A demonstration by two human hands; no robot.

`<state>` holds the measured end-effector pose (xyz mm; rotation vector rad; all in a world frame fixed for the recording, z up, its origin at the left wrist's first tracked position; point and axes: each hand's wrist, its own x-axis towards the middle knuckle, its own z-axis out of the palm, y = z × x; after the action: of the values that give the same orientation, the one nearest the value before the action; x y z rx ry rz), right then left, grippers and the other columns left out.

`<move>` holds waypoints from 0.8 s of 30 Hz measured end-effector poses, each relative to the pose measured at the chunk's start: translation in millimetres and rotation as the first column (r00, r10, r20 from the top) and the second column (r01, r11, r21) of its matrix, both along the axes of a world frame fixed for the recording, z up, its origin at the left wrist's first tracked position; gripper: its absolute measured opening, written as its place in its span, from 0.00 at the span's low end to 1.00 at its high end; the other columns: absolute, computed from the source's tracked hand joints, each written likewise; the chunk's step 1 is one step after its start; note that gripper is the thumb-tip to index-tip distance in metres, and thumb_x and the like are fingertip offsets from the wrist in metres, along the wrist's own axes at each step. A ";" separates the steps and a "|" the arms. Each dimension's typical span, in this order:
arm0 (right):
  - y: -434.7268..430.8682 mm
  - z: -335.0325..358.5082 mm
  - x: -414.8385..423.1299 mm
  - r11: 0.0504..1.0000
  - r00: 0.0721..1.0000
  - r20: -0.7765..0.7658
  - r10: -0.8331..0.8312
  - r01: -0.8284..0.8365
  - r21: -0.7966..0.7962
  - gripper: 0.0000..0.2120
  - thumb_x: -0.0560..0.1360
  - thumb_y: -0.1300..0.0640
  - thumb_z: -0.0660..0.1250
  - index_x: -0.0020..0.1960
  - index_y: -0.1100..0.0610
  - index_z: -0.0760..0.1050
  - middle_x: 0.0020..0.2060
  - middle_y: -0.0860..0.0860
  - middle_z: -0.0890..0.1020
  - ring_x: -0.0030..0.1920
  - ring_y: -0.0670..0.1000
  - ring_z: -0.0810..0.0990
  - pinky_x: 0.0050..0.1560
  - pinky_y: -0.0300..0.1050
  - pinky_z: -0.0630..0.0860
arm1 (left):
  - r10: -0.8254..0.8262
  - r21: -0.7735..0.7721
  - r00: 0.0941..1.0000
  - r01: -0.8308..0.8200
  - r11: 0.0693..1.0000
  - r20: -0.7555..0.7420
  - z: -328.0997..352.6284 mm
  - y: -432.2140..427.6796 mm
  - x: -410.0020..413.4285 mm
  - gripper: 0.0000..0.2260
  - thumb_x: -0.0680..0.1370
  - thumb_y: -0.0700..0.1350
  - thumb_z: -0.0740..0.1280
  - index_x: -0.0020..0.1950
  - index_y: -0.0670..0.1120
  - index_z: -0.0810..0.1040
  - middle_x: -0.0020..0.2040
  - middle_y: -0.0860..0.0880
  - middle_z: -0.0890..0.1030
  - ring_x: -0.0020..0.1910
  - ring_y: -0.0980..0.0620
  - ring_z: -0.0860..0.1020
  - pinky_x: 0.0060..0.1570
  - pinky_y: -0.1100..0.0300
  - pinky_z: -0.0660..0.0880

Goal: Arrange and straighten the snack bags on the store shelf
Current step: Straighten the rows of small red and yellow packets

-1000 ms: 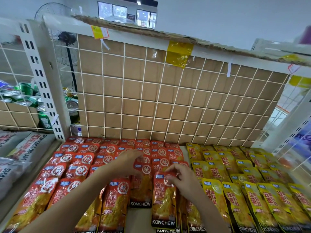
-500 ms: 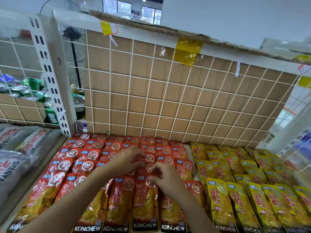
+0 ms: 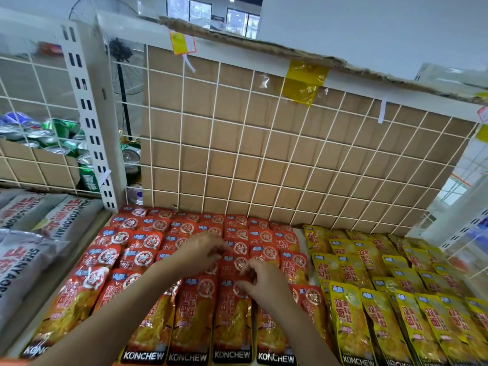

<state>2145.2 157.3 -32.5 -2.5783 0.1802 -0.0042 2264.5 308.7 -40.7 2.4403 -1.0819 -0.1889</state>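
Red-orange KONCHEW snack bags (image 3: 148, 262) lie in overlapping rows on the shelf, with yellow snack bags (image 3: 369, 281) in rows to their right. My left hand (image 3: 196, 256) rests on the middle red rows, fingers bent over the top of a bag. My right hand (image 3: 264, 280) pinches the top edge of a front-row red bag (image 3: 232, 315) that lies straight among its neighbours. Part of the middle red column is hidden under both hands.
A white wire grid backed with brown cardboard (image 3: 277, 154) closes the shelf behind. Grey-white bags (image 3: 23, 249) lie on the left section. Drink cans (image 3: 52, 138) sit behind the left grid. A white upright post (image 3: 92, 122) divides the sections.
The red bag in my right hand has shifted left and back into line with the front row. Both hands have come closer together over the middle red column.
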 end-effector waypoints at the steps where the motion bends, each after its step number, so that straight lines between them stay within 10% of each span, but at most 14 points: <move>1: 0.5 -0.8 0.3 1.000 1.000 0.002 -0.006 0.006 -0.003 0.07 0.72 0.51 0.69 0.44 0.46 0.71 0.37 0.38 0.73 0.36 0.37 0.71 0.36 0.31 0.67 | -0.006 0.002 1.000 0.006 1.000 -0.001 -0.3 0.1 -0.2 0.14 0.78 0.42 0.63 0.63 0.52 0.75 0.59 0.54 0.74 0.59 0.56 0.70 0.58 0.64 0.68; 24: -1.1 -1.4 -0.2 1.000 0.985 0.170 -0.021 0.018 0.019 0.07 0.74 0.48 0.66 0.50 0.49 0.74 0.47 0.40 0.73 0.47 0.39 0.72 0.48 0.31 0.70 | 0.046 -0.081 0.998 -0.044 0.996 0.030 1.7 24.7 -9.7 0.15 0.78 0.47 0.63 0.65 0.54 0.72 0.65 0.54 0.72 0.64 0.56 0.69 0.65 0.57 0.67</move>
<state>2144.9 156.2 -33.9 -2.5436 0.1411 -0.2280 2254.8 333.4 -39.1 2.4010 -1.0268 -0.0909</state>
